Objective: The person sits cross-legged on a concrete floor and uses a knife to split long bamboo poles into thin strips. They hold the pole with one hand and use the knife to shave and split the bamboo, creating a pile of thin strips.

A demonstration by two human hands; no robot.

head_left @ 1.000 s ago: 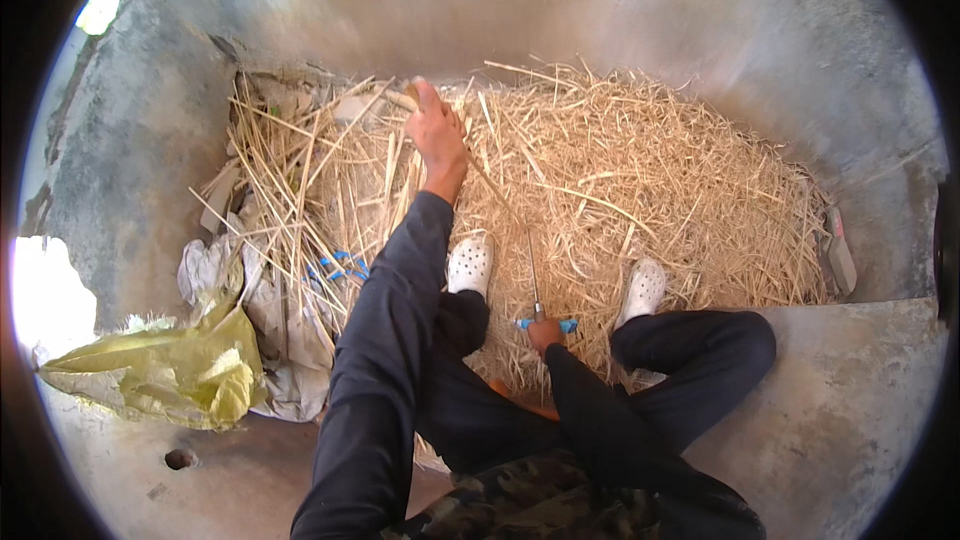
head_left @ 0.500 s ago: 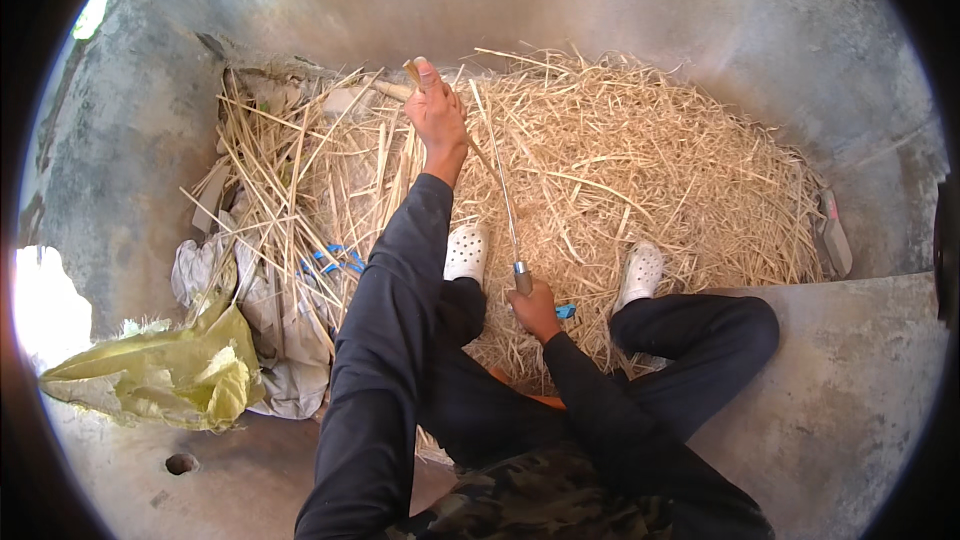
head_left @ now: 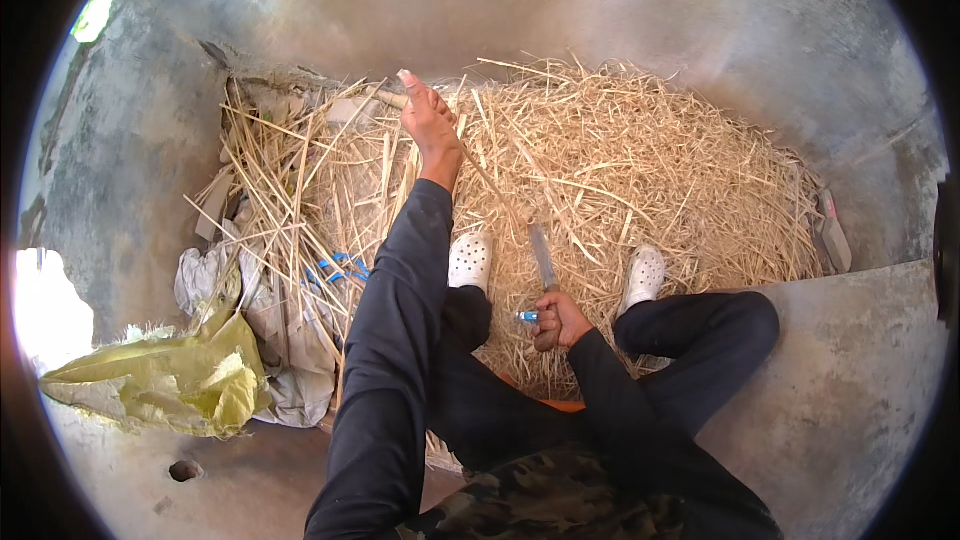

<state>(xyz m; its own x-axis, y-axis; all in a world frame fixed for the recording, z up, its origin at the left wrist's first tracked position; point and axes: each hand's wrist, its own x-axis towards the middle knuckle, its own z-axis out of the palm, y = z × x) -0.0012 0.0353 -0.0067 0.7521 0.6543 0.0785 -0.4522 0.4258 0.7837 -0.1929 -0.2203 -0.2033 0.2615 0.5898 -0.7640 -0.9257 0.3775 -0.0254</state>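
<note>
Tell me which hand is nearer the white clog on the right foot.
Right. The right hand is just left of the clog and slightly below it in the picture; the left hand is farther off, well left and above.

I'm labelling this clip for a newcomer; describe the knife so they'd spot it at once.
Start at the big pale straw heap, then move down between the two white clogs. There, pointing up the picture from the closed right hand, is the knife. Its flat, greyish metal blade sets it apart from the surrounding straw.
</note>
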